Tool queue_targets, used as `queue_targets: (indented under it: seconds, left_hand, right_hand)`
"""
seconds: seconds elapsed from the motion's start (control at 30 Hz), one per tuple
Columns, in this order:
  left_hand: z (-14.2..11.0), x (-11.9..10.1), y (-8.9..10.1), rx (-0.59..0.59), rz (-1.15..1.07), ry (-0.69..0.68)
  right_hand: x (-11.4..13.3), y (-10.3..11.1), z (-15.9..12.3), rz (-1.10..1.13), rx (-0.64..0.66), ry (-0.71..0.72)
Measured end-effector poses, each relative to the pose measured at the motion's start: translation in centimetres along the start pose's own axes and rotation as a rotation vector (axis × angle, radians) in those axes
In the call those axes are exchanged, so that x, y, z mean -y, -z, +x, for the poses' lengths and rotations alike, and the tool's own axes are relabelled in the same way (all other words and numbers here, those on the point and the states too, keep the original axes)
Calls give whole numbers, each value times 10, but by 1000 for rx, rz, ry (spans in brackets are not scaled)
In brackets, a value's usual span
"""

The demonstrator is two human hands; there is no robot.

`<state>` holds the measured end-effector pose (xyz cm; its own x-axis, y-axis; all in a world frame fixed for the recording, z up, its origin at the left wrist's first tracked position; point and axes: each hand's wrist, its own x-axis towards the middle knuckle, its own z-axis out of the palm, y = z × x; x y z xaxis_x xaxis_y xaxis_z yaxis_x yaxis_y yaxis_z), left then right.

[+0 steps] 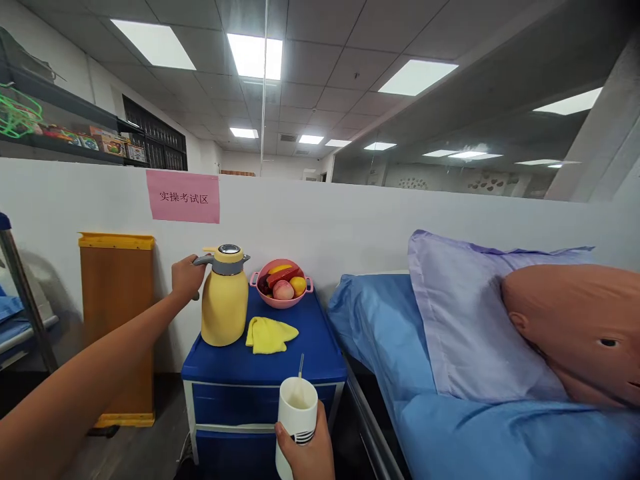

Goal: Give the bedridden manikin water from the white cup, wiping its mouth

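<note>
My left hand (187, 277) is stretched forward and closed around the grey handle of a yellow thermos jug (225, 297), which stands upright on the blue bedside cabinet (310, 347). My right hand (309, 453), low in the view, grips a white cup (297, 410) with a spoon handle sticking out of it. A folded yellow cloth (269, 334) lies beside the jug. Behind it sits a pink bowl (260, 283) of fruit.
A bed with blue sheets (475, 427) and a lilac pillow (460, 313) fills the right; a training manikin's head (580, 330) rests on it. A white partition (350, 220) with a pink sign (183, 196) runs behind. A yellow-topped brown bin (118, 320) stands left.
</note>
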<state>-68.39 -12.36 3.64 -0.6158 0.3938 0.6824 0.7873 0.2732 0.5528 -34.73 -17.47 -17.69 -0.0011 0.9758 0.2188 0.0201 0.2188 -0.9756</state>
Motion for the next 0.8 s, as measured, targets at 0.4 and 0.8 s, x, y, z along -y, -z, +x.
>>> queue_targets:
  seconds: [0.4,0.8]
  left_hand:
    - [3,28,-21,21,-36,113]
    - [-185,-18,-109,881,-62,-518]
  right_hand:
    - [-17,-16,6,4,-47,-63]
    - [-8,10,2,80,-36,-62]
